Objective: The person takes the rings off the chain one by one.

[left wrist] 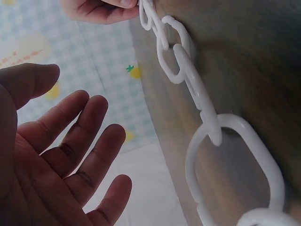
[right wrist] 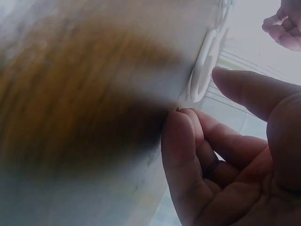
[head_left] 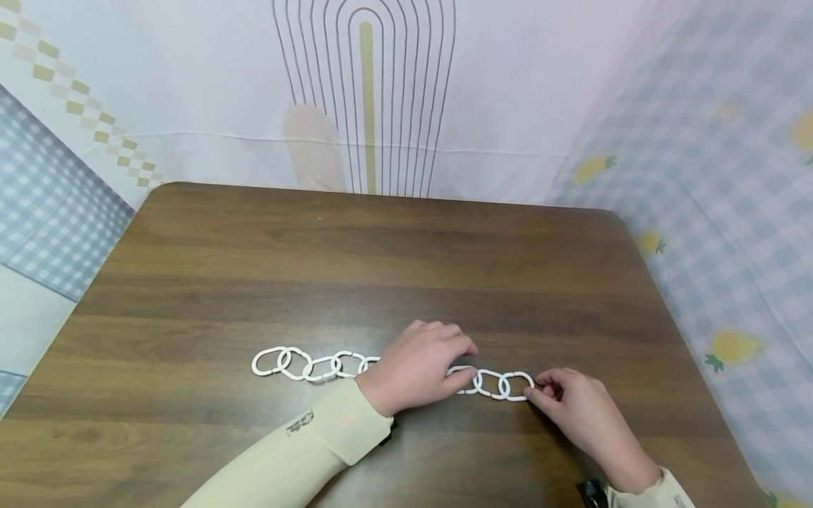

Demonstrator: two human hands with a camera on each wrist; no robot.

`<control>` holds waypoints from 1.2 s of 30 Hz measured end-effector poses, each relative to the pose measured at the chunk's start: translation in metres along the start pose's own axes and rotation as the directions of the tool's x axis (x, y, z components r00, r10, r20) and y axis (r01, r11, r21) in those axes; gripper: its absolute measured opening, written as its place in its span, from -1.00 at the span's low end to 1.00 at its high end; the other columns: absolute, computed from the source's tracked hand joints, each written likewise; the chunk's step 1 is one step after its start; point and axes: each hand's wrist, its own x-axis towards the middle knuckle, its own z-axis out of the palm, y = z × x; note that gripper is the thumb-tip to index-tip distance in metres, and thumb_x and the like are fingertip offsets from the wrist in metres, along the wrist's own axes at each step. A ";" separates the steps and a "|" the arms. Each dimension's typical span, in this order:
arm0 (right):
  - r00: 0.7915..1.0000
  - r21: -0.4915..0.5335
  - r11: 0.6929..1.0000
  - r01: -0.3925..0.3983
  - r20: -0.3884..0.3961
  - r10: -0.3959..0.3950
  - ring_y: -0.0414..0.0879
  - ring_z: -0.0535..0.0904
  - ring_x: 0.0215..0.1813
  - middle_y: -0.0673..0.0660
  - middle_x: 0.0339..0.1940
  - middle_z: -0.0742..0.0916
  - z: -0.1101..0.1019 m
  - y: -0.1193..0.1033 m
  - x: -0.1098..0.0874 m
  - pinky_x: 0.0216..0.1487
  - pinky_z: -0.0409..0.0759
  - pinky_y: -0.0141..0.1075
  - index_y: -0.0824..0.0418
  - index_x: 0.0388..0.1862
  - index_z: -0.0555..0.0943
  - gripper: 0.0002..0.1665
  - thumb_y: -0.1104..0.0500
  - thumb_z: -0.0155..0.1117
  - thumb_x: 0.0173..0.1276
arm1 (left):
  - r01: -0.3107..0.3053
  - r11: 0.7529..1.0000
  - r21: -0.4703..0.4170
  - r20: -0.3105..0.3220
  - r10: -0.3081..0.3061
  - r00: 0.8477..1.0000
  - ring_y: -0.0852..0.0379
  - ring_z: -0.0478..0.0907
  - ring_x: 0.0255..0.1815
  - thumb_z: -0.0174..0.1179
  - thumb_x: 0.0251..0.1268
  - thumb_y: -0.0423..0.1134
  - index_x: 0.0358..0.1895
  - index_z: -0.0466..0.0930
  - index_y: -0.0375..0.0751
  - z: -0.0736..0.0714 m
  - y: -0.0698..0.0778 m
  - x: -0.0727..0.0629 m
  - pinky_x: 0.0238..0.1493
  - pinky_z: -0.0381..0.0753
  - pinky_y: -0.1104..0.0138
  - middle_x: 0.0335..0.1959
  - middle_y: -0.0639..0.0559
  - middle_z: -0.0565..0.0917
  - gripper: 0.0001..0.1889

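A chain of white plastic links (head_left: pixel 322 368) lies stretched from left to right across the brown table. Over its middle is my left hand (head_left: pixel 422 367), which hides several links in the head view. Its fingers (left wrist: pixel 96 141) are spread and loosely bent, apart from the chain in the left wrist view, with nothing in the palm. At the chain's right end, my right hand (head_left: pixel 581 409) has thumb and forefinger on either side of the last link (right wrist: pixel 201 77). The thumb overlaps this link's edge; a gap shows between thumb and forefinger, whose tip is low by the table.
The wooden table (head_left: pixel 356 261) has rounded far corners. Behind it hangs a white cloth (head_left: pixel 508 92) with arch lines. A blue checked cloth (head_left: pixel 730 233) with yellow fruit prints hangs at the right, and another checked cloth (head_left: pixel 44 190) at the left.
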 end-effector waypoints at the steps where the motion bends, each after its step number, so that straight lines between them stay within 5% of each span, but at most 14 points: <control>1: 1.000 -0.001 1.000 0.000 0.001 0.000 -0.23 0.46 -0.43 -0.14 -0.52 0.59 0.000 0.000 0.000 -0.33 0.47 -0.26 0.10 -0.36 0.71 -0.82 0.03 0.48 0.26 | 0.000 1.000 0.008 0.007 0.000 1.000 0.17 0.60 -0.04 0.19 0.39 0.02 -0.02 0.70 0.06 0.001 0.001 0.001 0.00 0.49 0.26 -0.12 0.24 0.67 -0.76; 17: 1.000 0.009 1.000 -0.001 -0.012 0.001 -0.24 0.44 -0.47 -0.14 -0.55 0.58 0.003 0.001 0.002 -0.37 0.43 -0.29 0.07 -0.41 0.69 -0.83 0.04 0.46 0.28 | -0.030 0.993 0.113 0.065 0.023 0.998 0.21 0.63 -0.22 0.23 0.33 0.06 -0.13 0.74 0.13 0.025 0.012 0.020 -0.22 0.53 0.31 -0.24 0.27 0.67 -0.80; 36: 0.996 0.004 0.999 -0.053 0.074 0.052 -0.20 0.43 -0.49 -0.12 -0.56 0.58 0.000 0.001 0.009 -0.39 0.40 -0.27 0.07 -0.41 0.67 -0.76 -0.04 0.44 0.31 | 0.047 0.957 0.285 0.195 -0.106 0.975 0.14 0.63 -0.17 0.24 0.32 0.08 -0.12 0.72 0.16 0.045 0.025 0.038 -0.15 0.57 0.24 -0.18 0.19 0.68 -0.79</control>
